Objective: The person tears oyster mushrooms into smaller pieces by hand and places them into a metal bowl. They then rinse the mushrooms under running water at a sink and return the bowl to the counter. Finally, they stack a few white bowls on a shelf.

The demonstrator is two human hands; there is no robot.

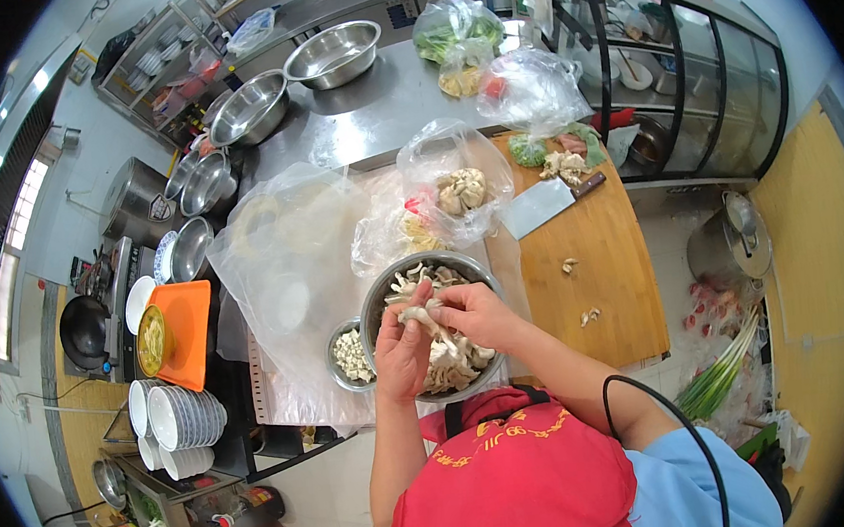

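Both of my hands are above a large steel bowl point(493, 271) filled with pale oyster mushrooms point(450, 366). My left hand point(404, 355) grips a piece of oyster mushroom point(420, 315) between thumb and fingers. The fingertips of my right hand point(479, 315) pinch the same piece from the other side. Against the left of this bowl stands a smaller steel bowl point(335, 367) with small white cubes point(352, 356), perhaps tofu. Just beyond the big bowl lie clear plastic bags, one around a whitish clump point(462, 191) that may be more mushroom.
A cleaver point(540, 206) lies on the wooden cutting board point(618, 269) at right, near torn mushroom pieces point(565, 166) and garlic cloves point(589, 316). Stacked bowls point(183, 418) and an orange tray point(190, 329) stand at left. Steel basins point(332, 53) and bagged greens point(458, 31) sit farther back.
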